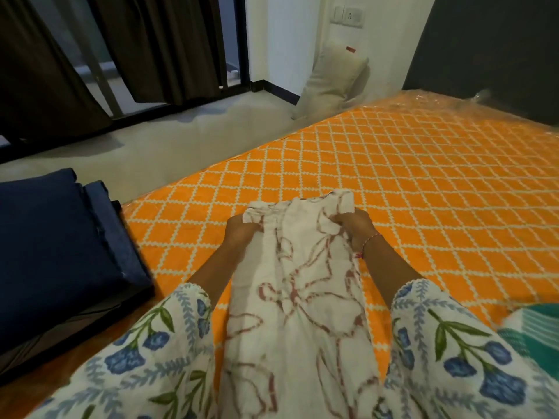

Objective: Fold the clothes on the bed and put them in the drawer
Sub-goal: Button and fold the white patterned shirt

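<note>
My left hand and right hand each have a closed grip on the far end of a white garment with a reddish-brown line print, fingers curled into bunched cloth at its two upper corners. Between my hands the fabric is gathered and a little rumpled; from there it runs back toward me in a long strip, lying over the orange bed and on to my lap, where its lower end passes out of view.

I judge this to be the fold itself, early on: the piece looks narrowed lengthwise but not yet shortened. The next move, as I see it, calls for pulling the top edge taut and level, then laying it flat so the halves meet squarely, without letting the corners slip.

Just left of the bed lies a stack of dark blue cloth. A teal striped piece shows at the right edge. I cannot see any drawer from here.
</note>
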Tool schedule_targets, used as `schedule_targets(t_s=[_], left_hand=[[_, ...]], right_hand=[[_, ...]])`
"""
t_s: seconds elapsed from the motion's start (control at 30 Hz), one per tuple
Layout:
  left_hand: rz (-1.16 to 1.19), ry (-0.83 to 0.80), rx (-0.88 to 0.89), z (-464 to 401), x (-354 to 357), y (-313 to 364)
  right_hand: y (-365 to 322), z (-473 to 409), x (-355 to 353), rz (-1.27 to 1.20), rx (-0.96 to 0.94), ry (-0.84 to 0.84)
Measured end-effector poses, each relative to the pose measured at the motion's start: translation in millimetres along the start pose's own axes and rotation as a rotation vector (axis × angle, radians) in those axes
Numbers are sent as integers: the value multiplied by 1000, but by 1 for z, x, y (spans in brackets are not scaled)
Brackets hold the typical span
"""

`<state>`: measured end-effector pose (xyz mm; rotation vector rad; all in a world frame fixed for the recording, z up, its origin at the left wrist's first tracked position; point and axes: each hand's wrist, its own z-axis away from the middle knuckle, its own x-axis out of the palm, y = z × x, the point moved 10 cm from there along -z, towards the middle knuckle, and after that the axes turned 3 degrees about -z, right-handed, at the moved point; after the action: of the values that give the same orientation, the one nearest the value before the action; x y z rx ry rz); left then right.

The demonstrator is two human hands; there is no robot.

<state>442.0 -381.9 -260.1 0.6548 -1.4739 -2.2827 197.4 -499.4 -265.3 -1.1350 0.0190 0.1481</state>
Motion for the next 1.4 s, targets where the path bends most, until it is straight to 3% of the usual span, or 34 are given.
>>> schedule_targets(t_s=[0.13, 0.23, 0.37, 0.43, 0.57, 0.63, 0.7, 0.87, 0.97, 1.07, 1.13, 1.2, 1.3, 1.33, 1.4], left_hand=[[137, -60, 23, 22, -4, 19], [185, -187, 138, 55, -9, 38], [9, -328, 362, 114, -26, 42], [-262, -320, 488, 150, -39, 12], [-963, -199, 758, 203, -35, -55], [-1147, -198, 872, 227, -25, -66], [-1267, -156, 936, 243, -25, -61], [-1313, -42, 951, 256, -56, -48], [-1336, -20, 983, 259, -66, -50], [-1533, -239, 865, 261, -55, -77], [-1543, -454, 624, 256, -60, -89], [-1416, -463, 532, 248, -63, -73], [-1104, -115, 766, 254, -46, -18], [-1031, -106, 803, 258, -27, -11], [-1138, -268, 776, 268, 23, -25]], right_hand=[[-29, 28, -5, -117, -181, -68], [-45, 72, -13, -212, -289, -131], [-43, 148, -36, -279, -456, -254], [-6, 186, -51, -92, -481, -301], [89, 233, -62, 673, -543, -435], [115, 244, -57, 951, -581, -461], [113, 255, -52, 1023, -627, -448], [91, 285, -71, 649, -576, -328], [105, 293, -68, 793, -601, -334], [130, 306, -50, 1143, -545, -577], [124, 314, -48, 1102, -506, -686], [96, 312, -58, 863, -482, -581], [77, 293, -63, 788, -524, -356], [80, 289, -54, 820, -546, -348], [89, 280, -37, 905, -555, -324]])
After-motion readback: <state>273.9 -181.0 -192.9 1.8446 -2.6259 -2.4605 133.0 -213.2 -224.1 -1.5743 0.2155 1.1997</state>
